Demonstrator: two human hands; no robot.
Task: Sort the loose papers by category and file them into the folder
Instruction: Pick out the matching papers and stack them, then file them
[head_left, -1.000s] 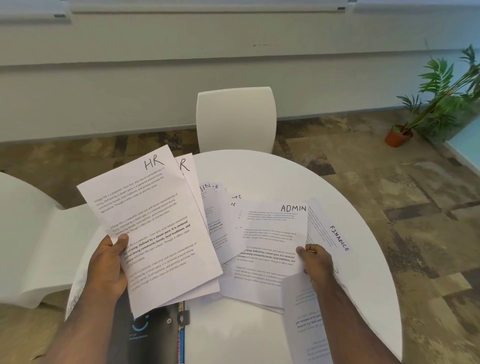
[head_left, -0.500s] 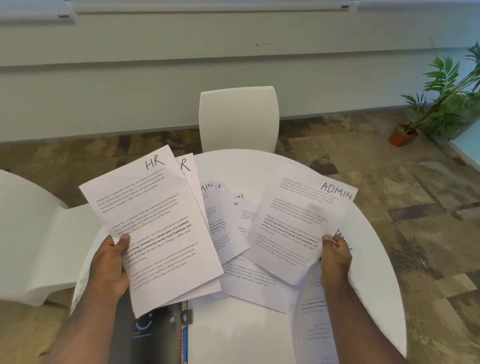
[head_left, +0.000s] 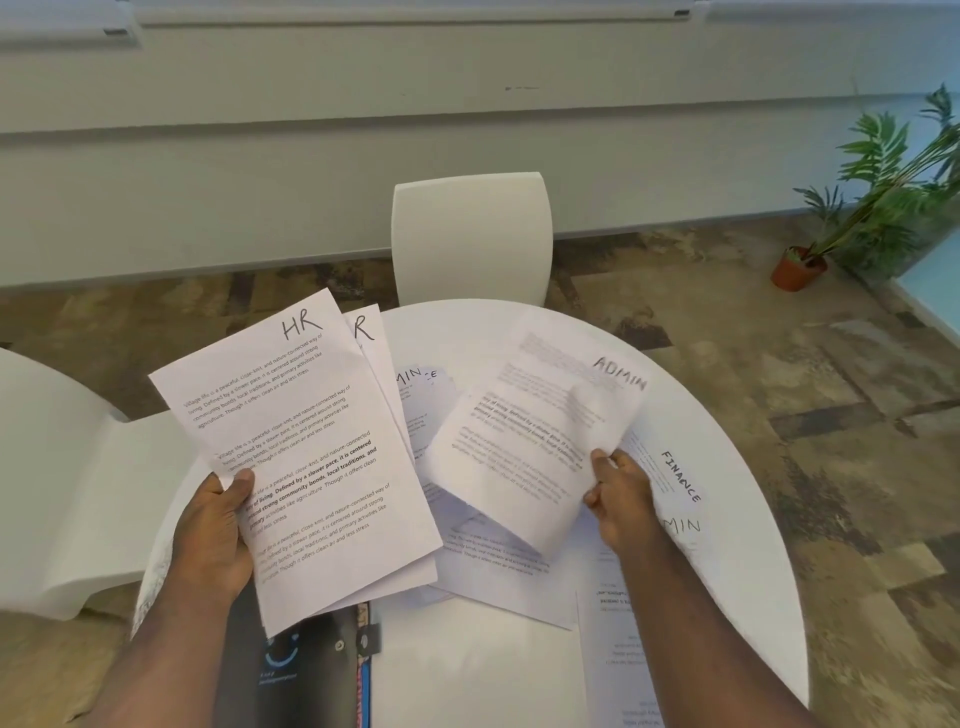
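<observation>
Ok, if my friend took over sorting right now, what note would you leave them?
Left hand: grips the HR sheets, at least two.
Right hand: holds one ADMIN sheet lifted above the table.
On the table: loose papers including a FINANCE sheet and more ADMIN ones.
The dark folder lies at the near edge, partly under the HR sheets.
Done: HR partly gathered.
Left: sort the rest and file everything; nothing looks filed yet.
</observation>
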